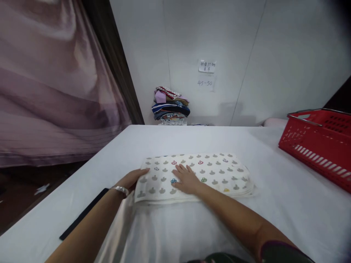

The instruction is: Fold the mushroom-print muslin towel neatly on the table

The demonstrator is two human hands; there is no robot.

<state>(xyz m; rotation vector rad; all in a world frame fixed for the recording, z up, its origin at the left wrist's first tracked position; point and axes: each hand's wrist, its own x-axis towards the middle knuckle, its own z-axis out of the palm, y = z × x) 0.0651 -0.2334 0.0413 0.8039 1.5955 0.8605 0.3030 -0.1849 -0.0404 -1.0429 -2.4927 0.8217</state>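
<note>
A folded white cloth (pixel 189 171) lies flat on the white table, printed with grey shapes and a few red, blue, green and yellow ones. Layers show along its near edge. My right hand (pixel 188 179) rests palm down on the middle of the cloth, fingers spread. At the cloth's left edge is my left hand (pixel 133 179), with a silver bracelet on the wrist. Its fingers reach out onto the upper left part of the cloth; some of them are hidden.
A black flat strip (pixel 83 215) lies by my left forearm. On the right stands a red plastic basket (pixel 318 146). Beyond the table's far edge is a stack of folded fabrics (pixel 171 104) against the wall. A pink curtain (pixel 55 84) hangs at left; paper labels (pixel 207 67) are on the wall.
</note>
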